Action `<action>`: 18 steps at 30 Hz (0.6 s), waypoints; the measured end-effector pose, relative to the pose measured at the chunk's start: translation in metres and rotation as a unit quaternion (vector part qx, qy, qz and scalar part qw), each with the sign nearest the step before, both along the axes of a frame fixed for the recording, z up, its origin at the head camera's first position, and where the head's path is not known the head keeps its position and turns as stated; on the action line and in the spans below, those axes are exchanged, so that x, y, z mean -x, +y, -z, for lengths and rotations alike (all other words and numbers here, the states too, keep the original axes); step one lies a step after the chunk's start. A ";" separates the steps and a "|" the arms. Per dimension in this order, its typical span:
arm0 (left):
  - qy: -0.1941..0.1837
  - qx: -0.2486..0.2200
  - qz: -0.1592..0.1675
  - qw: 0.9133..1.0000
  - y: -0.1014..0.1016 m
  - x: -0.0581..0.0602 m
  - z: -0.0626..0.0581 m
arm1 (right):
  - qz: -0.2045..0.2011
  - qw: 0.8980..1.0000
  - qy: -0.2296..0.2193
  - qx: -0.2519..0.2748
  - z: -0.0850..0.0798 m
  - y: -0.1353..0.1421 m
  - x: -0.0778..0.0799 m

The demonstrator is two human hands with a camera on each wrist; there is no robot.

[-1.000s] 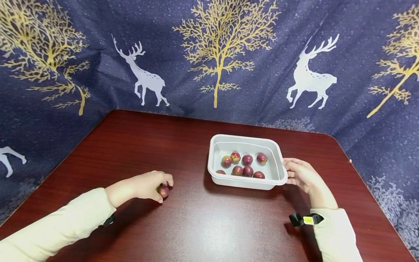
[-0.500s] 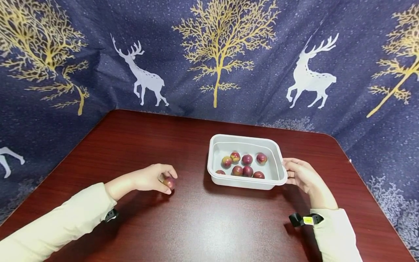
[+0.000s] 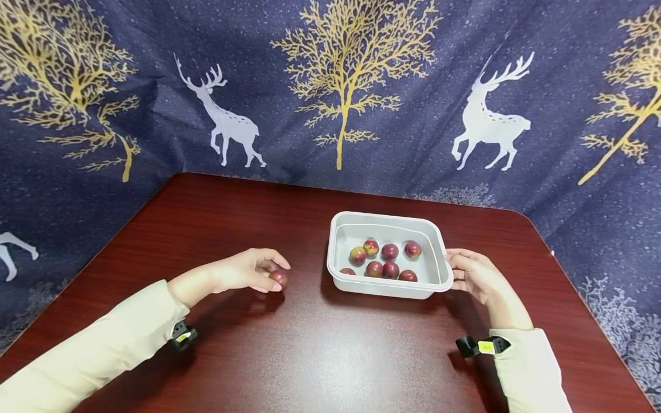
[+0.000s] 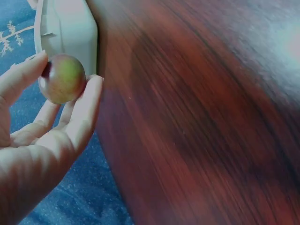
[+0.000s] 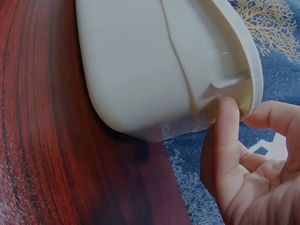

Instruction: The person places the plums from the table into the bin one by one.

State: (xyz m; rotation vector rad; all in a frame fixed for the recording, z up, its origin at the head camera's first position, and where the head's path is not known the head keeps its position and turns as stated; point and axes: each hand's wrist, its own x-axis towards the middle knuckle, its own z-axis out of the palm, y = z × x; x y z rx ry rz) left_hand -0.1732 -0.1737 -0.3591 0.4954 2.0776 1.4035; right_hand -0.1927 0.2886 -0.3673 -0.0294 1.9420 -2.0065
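In the head view my left hand (image 3: 250, 271) pinches a reddish plum (image 3: 279, 279) between thumb and fingertips, left of the white plastic container (image 3: 382, 287). The left wrist view shows this plum (image 4: 63, 78) with a green-yellow side, and the container's end beyond it. My right hand (image 3: 477, 276) grips the container at its right end. Seen from the right wrist, one fingertip (image 5: 228, 110) lies against the wall under the rim and another digit meets the rim. Several plums (image 3: 390, 251) lie inside the container.
The container stands on a dark red wooden table (image 3: 330, 355), which reflects a bright patch of light near the front. Behind the table hangs a blue cloth (image 3: 289, 103) with deer and golden trees. Black straps with small devices circle both wrists.
My left hand has lifted the plum off the table and carried it right and slightly away from me, toward the container. The right hand and the container have stayed in place.
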 end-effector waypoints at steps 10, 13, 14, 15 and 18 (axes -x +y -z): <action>-0.040 -0.034 -0.009 0.999 0.006 0.004 -0.006 | 0.004 1.000 -0.002 0.002 0.003 0.001 0.001; -0.050 -0.049 -0.015 0.997 0.008 0.007 -0.009 | 0.004 1.000 -0.001 0.003 0.002 0.001 0.001; -0.054 -0.055 -0.018 0.997 0.009 0.008 -0.010 | 0.003 1.000 0.000 0.004 0.002 0.001 0.001; -0.057 -0.060 -0.021 0.996 0.010 0.009 -0.010 | 0.003 1.000 -0.001 0.004 0.002 0.001 0.001; -0.072 -0.074 -0.032 0.994 0.014 0.011 -0.013 | 0.004 1.000 -0.001 0.007 0.001 0.001 0.001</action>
